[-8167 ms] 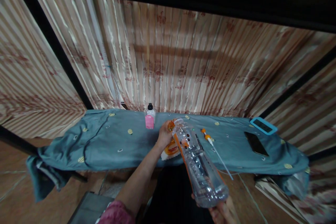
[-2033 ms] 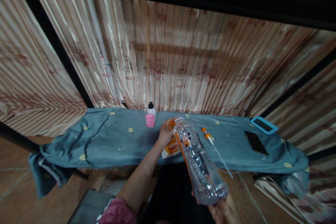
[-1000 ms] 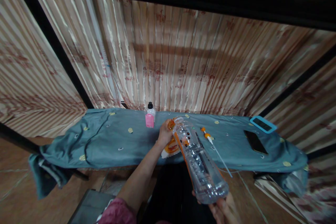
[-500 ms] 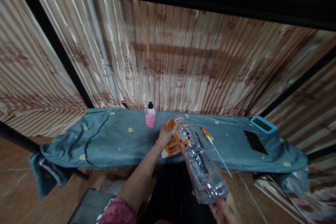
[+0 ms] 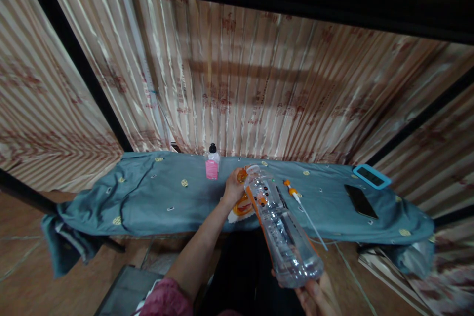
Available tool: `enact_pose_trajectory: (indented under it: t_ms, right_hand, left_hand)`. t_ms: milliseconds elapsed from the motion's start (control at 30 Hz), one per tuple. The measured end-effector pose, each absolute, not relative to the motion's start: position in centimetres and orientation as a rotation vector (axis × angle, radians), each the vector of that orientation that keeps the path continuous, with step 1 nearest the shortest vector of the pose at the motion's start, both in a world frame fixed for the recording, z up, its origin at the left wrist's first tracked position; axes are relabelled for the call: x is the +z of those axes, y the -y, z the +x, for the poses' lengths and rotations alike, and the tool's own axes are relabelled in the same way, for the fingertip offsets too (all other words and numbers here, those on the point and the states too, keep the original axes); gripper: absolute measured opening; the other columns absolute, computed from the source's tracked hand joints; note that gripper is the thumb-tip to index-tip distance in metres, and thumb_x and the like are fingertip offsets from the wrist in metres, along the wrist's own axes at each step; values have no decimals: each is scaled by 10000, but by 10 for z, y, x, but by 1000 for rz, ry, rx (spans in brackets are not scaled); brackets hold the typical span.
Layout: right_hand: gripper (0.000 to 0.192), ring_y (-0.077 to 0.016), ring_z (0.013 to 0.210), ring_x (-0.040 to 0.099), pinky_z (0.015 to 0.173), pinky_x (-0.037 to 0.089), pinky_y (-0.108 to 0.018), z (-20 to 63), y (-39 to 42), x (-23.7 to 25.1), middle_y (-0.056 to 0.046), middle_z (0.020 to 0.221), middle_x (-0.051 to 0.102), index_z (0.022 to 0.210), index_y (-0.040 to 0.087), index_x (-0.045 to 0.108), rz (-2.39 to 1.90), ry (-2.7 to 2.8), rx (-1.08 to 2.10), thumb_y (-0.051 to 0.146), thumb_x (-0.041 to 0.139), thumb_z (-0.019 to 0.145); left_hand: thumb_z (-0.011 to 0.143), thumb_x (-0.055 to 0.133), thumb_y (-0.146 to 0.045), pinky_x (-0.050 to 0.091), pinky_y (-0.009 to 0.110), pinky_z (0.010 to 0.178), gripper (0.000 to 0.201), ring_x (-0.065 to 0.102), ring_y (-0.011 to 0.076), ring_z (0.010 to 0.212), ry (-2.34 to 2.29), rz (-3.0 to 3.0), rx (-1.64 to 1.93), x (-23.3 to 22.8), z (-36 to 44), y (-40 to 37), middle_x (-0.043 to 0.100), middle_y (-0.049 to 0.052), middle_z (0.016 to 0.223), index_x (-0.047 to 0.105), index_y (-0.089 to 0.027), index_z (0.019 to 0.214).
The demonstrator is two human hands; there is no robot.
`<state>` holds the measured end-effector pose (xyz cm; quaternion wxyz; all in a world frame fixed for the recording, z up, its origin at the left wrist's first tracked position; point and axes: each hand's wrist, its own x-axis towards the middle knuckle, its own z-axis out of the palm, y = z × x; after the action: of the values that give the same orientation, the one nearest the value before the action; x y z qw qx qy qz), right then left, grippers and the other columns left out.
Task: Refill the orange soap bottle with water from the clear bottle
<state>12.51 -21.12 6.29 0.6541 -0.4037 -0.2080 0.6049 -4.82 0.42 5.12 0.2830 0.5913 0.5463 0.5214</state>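
Note:
A large clear plastic bottle (image 5: 283, 229) with orange sides slants over the table's front edge, its mouth pointing up and away from me. My right hand (image 5: 314, 296) grips it under the base. My left hand (image 5: 233, 188) is closed beside the bottle's neck, around a see-through amber piece (image 5: 242, 175) whose kind I cannot make out. Below that hand, a rounded orange object (image 5: 243, 206) lies on a white scalloped-edge piece (image 5: 233, 217), partly hidden by the bottle and my hand. To the right of the bottle lies an orange pump top (image 5: 291, 189) with a long white tube.
A small bottle with pink contents and a black cap (image 5: 212, 164) stands at the table's back. Toward the right end are a black phone (image 5: 360, 201) and a blue-framed device (image 5: 371, 176). The table wears a teal cloth (image 5: 148, 202); dark posts and striped curtains surround it.

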Motion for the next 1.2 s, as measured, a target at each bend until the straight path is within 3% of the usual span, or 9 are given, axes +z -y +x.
enact_pose_trajectory:
  t_ms: [533,967,1200]
  right_hand:
    - [497,-204,791,740,659,583,-247,124,210,63,-23,945,777,954,280,696,-909,495,1377,442,904,533]
    - [546,-298,921,718,839,558,-416,124,209,63,-66,925,774,963,247,695,-950,507,1367,481,899,513]
    - [501,-283,917,722,870,545,-428,127,210,61,-42,953,777,936,285,699,-951,502,1382,465,905,516]
  left_hand:
    - [747,686,-398,492,334,781,238,632,208,838,-1437,1586,1408,52,-48,-4,684,49,863,622,-189,842]
    - [758,676,-404,497,337,789,227,635,206,833,-1431,1575,1418,54,-48,-2,688,42,851,633,-193,832]
    - [740,684,-425,496,316,752,248,621,188,777,-1441,1553,1415,54,-48,-3,661,20,773,623,-190,791]
